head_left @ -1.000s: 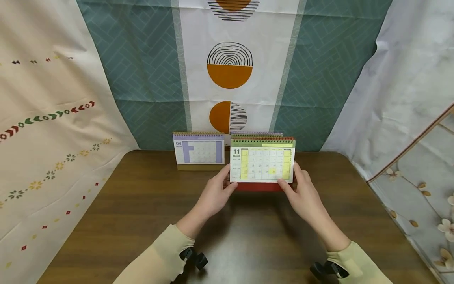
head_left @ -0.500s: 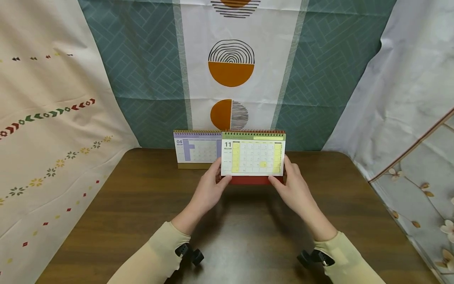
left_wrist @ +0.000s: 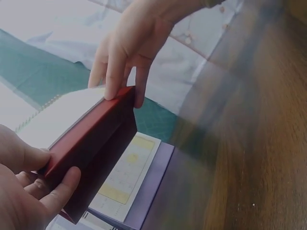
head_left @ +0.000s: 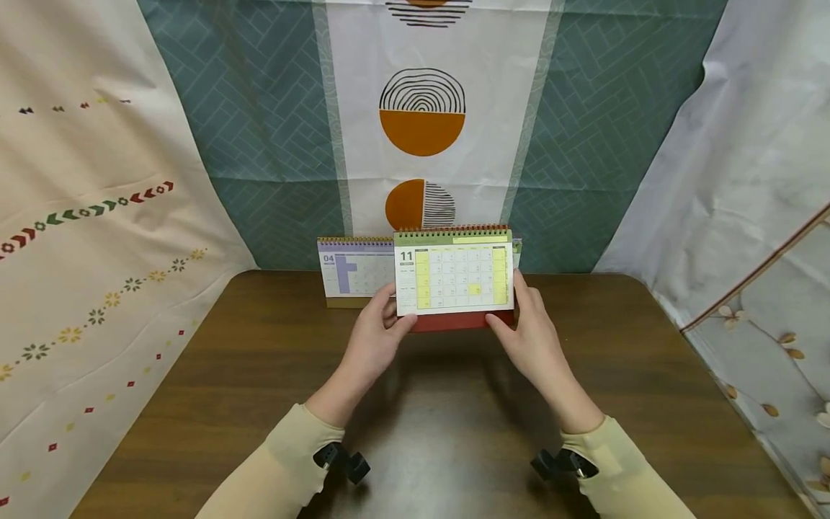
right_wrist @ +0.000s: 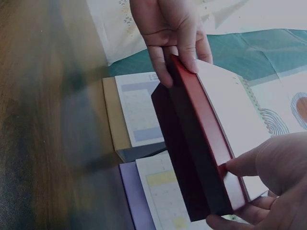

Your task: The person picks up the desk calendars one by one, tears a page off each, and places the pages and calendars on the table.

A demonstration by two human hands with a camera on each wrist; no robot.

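Note:
A red-based desk calendar [head_left: 454, 277] with a green-topped page marked 11 is held up off the table by both hands. My left hand [head_left: 369, 339] grips its lower left end, thumb on the front and fingers behind. At the lower right, my right hand [head_left: 534, 339] pinches the base the same way. The wrist views show the folded base's underside. Beyond it on the left stands a tan-based calendar [head_left: 355, 274] with a purple page marked 04. A purple-based calendar [right_wrist: 128, 189] with yellow columns stands beside that one, mostly hidden behind the red calendar in the head view.
The brown wooden table [head_left: 259, 404] spreads out beneath the hands. A teal and white patterned cloth [head_left: 272, 144] hangs at the table's back edge. Pale patterned cloths hang along the left side [head_left: 97, 252] and the right side [head_left: 765, 180].
Both hands have carried the red calendar leftward and upward, with a slight tilt. It now covers more of the tan-based calendar, and an edge of the calendar behind shows at its right.

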